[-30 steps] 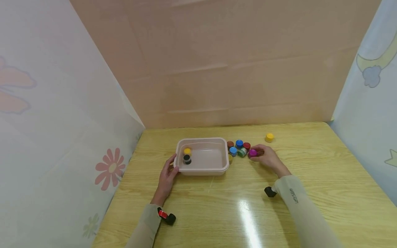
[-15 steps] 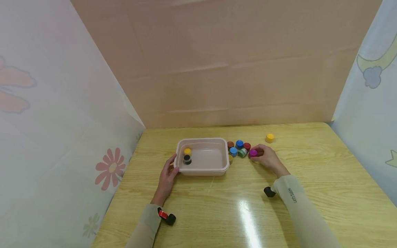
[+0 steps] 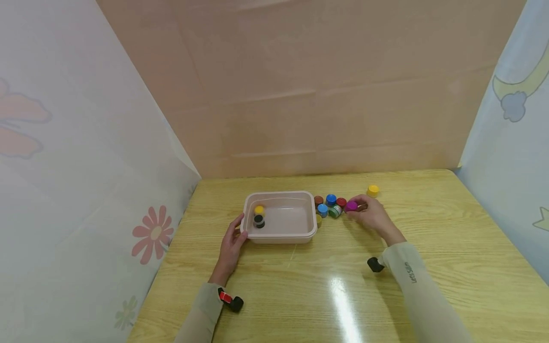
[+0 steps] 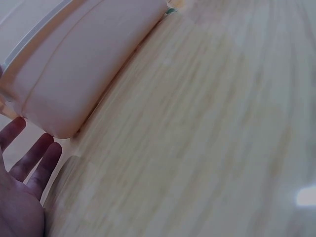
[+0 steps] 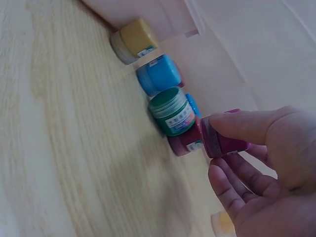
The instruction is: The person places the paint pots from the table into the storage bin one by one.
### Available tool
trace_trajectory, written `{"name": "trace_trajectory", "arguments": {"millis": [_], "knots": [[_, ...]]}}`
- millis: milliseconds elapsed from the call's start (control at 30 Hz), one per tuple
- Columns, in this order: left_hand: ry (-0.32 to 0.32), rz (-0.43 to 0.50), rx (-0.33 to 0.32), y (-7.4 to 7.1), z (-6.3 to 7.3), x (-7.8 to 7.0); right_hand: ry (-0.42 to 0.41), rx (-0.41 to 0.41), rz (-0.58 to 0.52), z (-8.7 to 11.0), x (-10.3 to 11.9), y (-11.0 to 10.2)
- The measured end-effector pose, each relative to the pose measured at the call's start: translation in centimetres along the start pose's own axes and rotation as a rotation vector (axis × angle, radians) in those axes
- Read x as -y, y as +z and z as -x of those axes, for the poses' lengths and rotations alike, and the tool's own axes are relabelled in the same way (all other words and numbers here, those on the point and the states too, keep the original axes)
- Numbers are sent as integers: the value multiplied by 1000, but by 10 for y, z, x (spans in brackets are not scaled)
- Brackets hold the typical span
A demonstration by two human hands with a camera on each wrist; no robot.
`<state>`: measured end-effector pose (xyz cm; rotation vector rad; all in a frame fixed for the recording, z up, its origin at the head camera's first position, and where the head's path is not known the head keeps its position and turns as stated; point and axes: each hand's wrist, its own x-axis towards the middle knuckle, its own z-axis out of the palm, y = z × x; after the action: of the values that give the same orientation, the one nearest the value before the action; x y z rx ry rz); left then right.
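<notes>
My right hand (image 3: 372, 215) pinches a paint jar with a magenta lid (image 3: 351, 206) between thumb and fingers; in the right wrist view this jar (image 5: 224, 140) is held over the table. Close to its left sits a cluster of paint jars: red (image 3: 341, 202), dark blue (image 3: 331, 199), light blue (image 3: 322, 210), brown (image 3: 319, 200), mustard (image 3: 319, 220) and a green one (image 3: 335, 211) lying tipped. My left hand (image 3: 230, 245) holds the near left corner of a pale pink plastic box (image 3: 279, 235), thumb at its rim. Inside the box stand a yellow-lidded jar (image 3: 259, 209) and a black one (image 3: 259, 220).
Another yellow-lidded jar (image 3: 373, 191) stands by itself behind my right hand. The wooden table (image 3: 291, 295) ends at a brown papered back wall (image 3: 274, 119), with patterned sheets (image 3: 107, 166) at both sides. The mustard jar stands right at the box's right side.
The right hand has raised the magenta-lidded jar slightly, moving up and a little away from the person. The left hand and the box have stayed in place.
</notes>
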<state>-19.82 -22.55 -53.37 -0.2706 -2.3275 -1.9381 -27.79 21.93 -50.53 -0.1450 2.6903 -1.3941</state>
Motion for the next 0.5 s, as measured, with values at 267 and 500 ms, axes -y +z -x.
{"name": "trace_trajectory", "arguments": {"millis": [267, 500], "knots": [[-6, -11, 5, 0, 0, -1, -11, -27, -41, 7, 18, -9], [-12, -12, 8, -1, 0, -1, -76, -71, -104, 12, 32, -14]]}}
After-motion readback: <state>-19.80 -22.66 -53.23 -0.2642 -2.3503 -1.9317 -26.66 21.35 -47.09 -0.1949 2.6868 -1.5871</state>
